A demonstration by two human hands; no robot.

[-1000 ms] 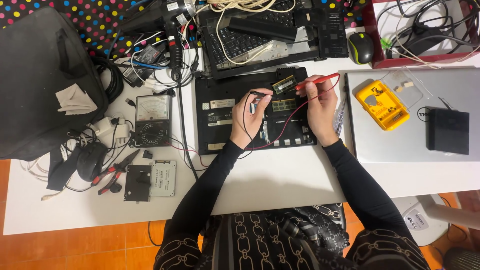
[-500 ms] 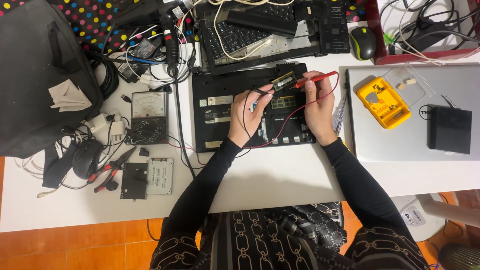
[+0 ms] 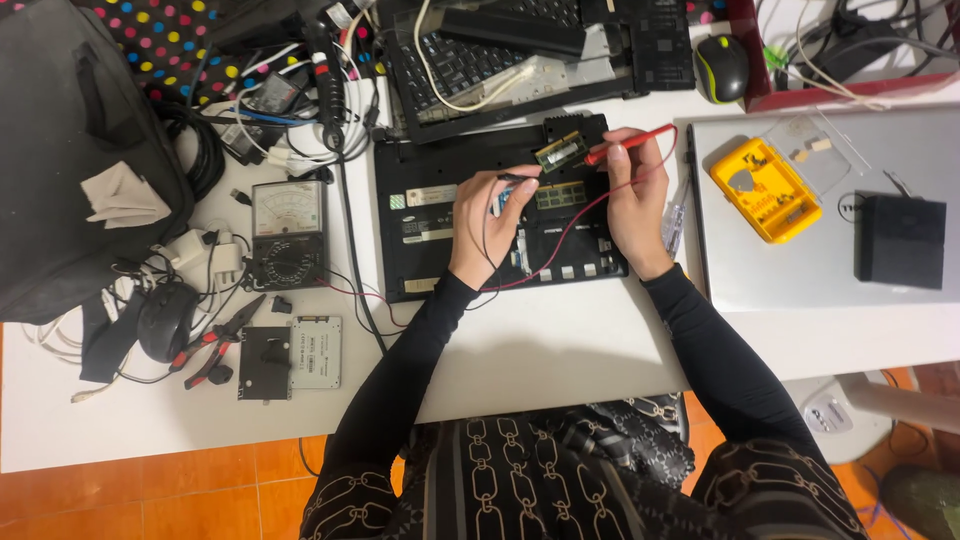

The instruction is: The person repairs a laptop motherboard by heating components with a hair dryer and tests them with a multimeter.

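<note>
- Since the earlier frames both hands sit almost where they were; the view has drifted slightly, so the laptop base (image 3: 500, 215) now lies a little lower in view.
- Nearest: the person's black sleeves reach up from the table edge (image 3: 560, 370) onto the upturned base.
- Left hand (image 3: 487, 222): fingers pinched narrow around the black probe (image 3: 515, 178), tip aimed at the memory bay beside the blue patch.
- Right hand (image 3: 632, 200): closed in a pen grip on the red probe (image 3: 630, 145), tip touching or just short of the green memory module (image 3: 560, 152); contact cannot be confirmed.
- Red lead (image 3: 570, 225): loops across the base between the wrists.
- Hazard: a slipped tip may bridge neighbouring contacts on the module; cause would be the tilted, unsupported board.
- Hazard: the slack lead may snag a wrist and drag the meter (image 3: 288, 235), which sits left of the base.
- Farther: yellow case (image 3: 765, 190) on a silver laptop (image 3: 830, 270), right; keyboard (image 3: 470, 60) beyond.
</note>
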